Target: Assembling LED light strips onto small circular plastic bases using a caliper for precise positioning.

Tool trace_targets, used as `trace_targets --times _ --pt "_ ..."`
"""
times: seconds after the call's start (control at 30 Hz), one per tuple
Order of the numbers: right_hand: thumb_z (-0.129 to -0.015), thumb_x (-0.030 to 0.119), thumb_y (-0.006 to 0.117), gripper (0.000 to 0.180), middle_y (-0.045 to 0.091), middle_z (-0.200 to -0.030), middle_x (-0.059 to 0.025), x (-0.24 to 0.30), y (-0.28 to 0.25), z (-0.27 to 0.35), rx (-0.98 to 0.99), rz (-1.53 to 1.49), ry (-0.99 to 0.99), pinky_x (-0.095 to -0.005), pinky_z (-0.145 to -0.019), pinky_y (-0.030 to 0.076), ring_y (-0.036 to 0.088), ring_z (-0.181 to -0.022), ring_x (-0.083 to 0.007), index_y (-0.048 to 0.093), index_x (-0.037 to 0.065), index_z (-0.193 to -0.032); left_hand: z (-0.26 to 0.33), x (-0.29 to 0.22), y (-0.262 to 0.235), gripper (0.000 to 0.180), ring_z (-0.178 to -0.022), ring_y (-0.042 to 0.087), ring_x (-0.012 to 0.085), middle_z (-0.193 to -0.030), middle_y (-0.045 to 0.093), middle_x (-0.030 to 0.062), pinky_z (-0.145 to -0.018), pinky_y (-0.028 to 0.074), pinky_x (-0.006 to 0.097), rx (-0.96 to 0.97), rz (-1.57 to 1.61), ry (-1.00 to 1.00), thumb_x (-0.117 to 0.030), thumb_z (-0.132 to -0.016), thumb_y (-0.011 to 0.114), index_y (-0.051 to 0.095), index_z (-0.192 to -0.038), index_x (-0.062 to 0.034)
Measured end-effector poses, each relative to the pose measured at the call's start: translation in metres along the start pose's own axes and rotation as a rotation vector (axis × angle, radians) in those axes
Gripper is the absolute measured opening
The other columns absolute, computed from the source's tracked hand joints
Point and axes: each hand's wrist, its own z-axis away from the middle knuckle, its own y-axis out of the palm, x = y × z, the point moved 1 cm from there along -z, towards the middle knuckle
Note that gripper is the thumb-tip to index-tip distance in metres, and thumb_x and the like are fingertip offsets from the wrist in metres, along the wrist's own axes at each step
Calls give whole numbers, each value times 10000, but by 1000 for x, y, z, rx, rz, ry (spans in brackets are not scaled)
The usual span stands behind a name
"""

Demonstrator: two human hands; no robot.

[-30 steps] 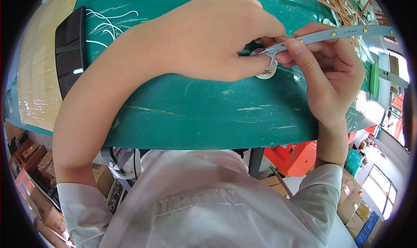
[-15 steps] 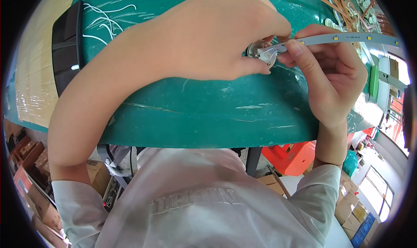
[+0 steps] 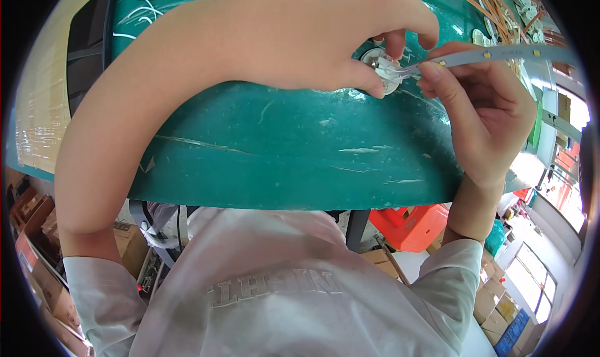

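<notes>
Between the thumb and bent fingers of my left hand point(image 3: 312, 35) sits a small round part point(image 3: 392, 85) with a white inside and a shiny rim. The hand grips it by its left side, close over the table. Short wires point(image 3: 395, 73) run from the round part to the near end of an LED strip point(image 3: 465, 58), a thin grey-white band with small yellow chips. My right hand point(image 3: 484, 104) pinches this strip close to the wired end, thumb in front and fingers behind. From there the strip reaches out to the right.
The green table point(image 3: 281, 150) has scuffs on its surface. At the left lie a dark flat device point(image 3: 90, 44) and several white wires point(image 3: 150, 4). Orange-brown strips point(image 3: 484, 7) and white round pieces point(image 3: 528, 10) lie at the far right. A red stool point(image 3: 409, 226) stands below the table edge.
My left fingers have spread and lifted a little, showing more of the round part. My right hand and the strip have shifted slightly right, away from it.
</notes>
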Motion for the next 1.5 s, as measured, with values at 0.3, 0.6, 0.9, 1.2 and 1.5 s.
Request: trace_targets --times 0.3,0.6,0.9,1.2,1.5 --pt "-922 -98 708 128 741 -1036 -198 -13 5 -3 -25 -110 -113 -265 -703 606 727 -782 -177 674 -120 -1043 -6 0 -1 336 -867 691 355 -931 723 132 -784 522 427 132 127 -209 -176 -858 755 620 -1137 -47" --pt "-932 -93 699 92 736 -1021 -184 -8 5 -3 -8 -41 -55 -262 -715 602 720 -787 -170 681 -121 -1018 -3 -9 -4 345 -878 691 361 -928 724 132 -801 521 434 113 -2 -149 -174 -851 763 621 -1138 -47" --pt "-918 -111 704 108 738 -1037 -204 -18 2 -6 36 -73 -232 -271 -735 618 736 -823 -182 666 -124 -1019 -9 6 7 358 -881 704 364 -924 739 139 -796 529 425 85 30 -129 -159 -842 765 621 -1148 -39" --pt "-907 -116 709 147 745 -988 -198 -13 -2 -3 81 116 -304 -280 -754 630 749 -830 -195 667 -121 -1047 -3 2 -6 419 -884 716 382 -926 753 178 -778 548 416 124 230 -219 -107 -798 765 614 -1169 18" --pt "-912 -119 698 140 745 -974 -201 -18 -4 -10 139 11 -366 -294 -759 627 743 -835 -203 664 -124 -1048 6 6 2 450 -891 719 385 -937 756 199 -793 554 413 -12 180 -40 -88 -768 775 630 -1168 58"
